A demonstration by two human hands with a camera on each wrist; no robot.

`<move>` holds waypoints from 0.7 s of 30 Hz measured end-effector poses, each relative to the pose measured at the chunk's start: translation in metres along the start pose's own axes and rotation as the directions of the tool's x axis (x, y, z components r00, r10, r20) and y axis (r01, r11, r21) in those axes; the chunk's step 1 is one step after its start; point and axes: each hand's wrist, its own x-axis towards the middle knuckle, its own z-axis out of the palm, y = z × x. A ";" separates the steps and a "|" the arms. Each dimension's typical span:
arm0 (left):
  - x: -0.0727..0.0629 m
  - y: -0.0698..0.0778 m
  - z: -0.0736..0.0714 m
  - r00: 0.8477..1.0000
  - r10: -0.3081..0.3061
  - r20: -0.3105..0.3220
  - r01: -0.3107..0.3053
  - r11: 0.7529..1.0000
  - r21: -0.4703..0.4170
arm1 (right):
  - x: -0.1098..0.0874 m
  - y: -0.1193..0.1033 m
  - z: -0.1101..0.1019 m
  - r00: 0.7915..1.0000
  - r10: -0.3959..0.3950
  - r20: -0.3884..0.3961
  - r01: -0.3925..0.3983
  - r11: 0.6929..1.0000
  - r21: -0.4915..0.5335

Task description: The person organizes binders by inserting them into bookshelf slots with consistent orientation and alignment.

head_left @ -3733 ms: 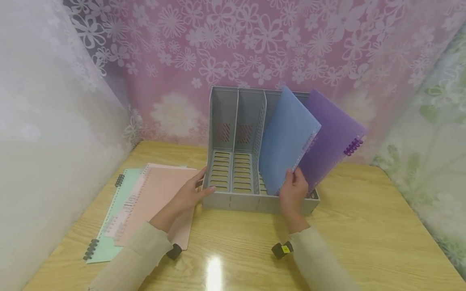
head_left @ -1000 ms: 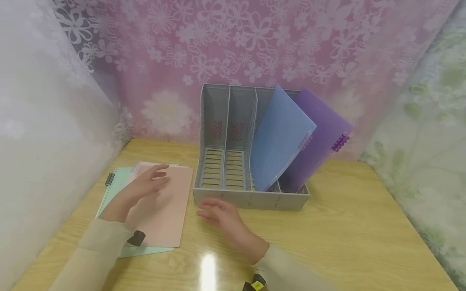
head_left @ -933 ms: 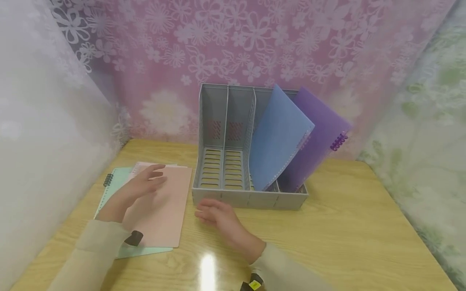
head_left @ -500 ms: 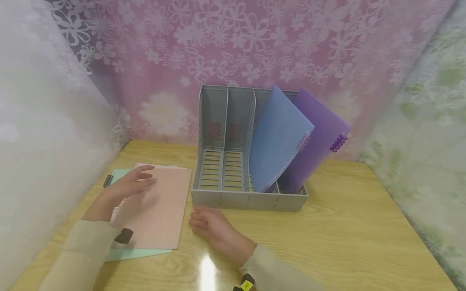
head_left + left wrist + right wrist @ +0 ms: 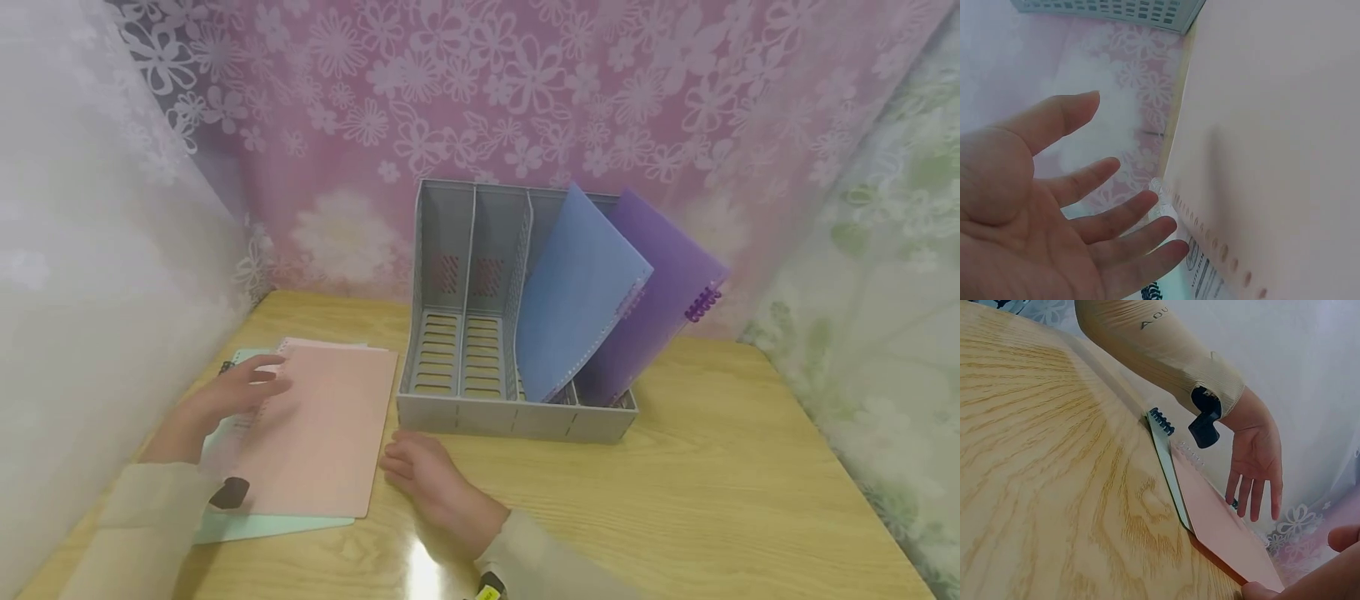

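A pink loose-leaf notebook (image 5: 330, 433) lies on top of a mint green notebook (image 5: 277, 530) at the table's left, with a clear binding strip along its left side. My left hand (image 5: 225, 404) hovers over that bound side; the left wrist view has its fingers (image 5: 1119, 215) spread apart and holding nothing. Beside the pink notebook's right edge is my right hand (image 5: 438, 487), fingers loosely bent, with a fingertip (image 5: 1257, 590) at the edge; whether it touches, I cannot tell. A grey file rack (image 5: 517, 419) holds a blue notebook (image 5: 577, 292) and a purple notebook (image 5: 667, 283), both leaning right.
The rack's two left compartments (image 5: 438, 358) have slotted floors. Wood tabletop (image 5: 712, 483) extends to the right and front. A pink floral curtain (image 5: 465, 100) hangs behind, with pale cloth (image 5: 97, 208) along the left side.
Earlier my right hand held the blue notebook in the rack and my left hand held the rack's left side. Both left; over the last second both hands have drifted leftward at the pink notebook.
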 end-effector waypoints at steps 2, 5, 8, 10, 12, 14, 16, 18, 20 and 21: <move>-0.002 0.000 0.000 1.000 -0.013 -0.001 0.013 1.000 0.009 | 0.001 0.001 0.001 1.000 0.002 -0.009 -0.002 1.000 0.004; -0.003 -0.001 0.000 0.999 -0.047 -0.002 0.047 0.999 0.017 | 0.003 0.001 0.001 1.000 0.003 -0.010 -0.003 1.000 0.006; -0.002 -0.002 0.000 0.996 -0.088 -0.008 0.088 0.996 0.015 | 0.004 0.001 0.002 1.000 0.000 -0.007 0.000 1.000 0.008; -0.002 -0.003 0.000 0.994 -0.112 -0.009 0.113 0.994 0.010 | 0.005 0.001 0.002 1.000 0.002 -0.006 -0.002 1.000 0.013; -0.002 -0.004 0.000 0.993 -0.119 -0.009 0.119 0.993 0.004 | 0.005 0.002 0.003 1.000 -0.001 -0.007 0.001 1.000 0.011; -0.003 -0.005 0.000 0.994 -0.113 -0.010 0.113 0.994 0.005 | 0.004 0.002 0.003 1.000 -0.006 -0.011 0.006 1.000 0.004; -0.003 -0.006 -0.001 0.994 -0.111 -0.010 0.111 0.994 0.000 | 0.005 0.003 0.004 1.000 -0.013 -0.022 0.013 1.000 0.006; -0.004 -0.006 -0.002 0.993 -0.120 -0.015 0.120 0.993 0.002 | 0.006 0.004 0.005 0.999 -0.023 -0.033 0.023 1.000 0.010; -0.005 -0.007 -0.003 0.990 -0.137 -0.018 0.137 0.991 0.006 | 0.006 0.005 0.005 0.999 -0.031 -0.042 0.032 0.999 0.018; -0.005 -0.007 -0.004 0.989 -0.147 -0.019 0.147 0.989 0.006 | 0.006 0.005 0.005 0.998 -0.037 -0.048 0.038 0.999 0.023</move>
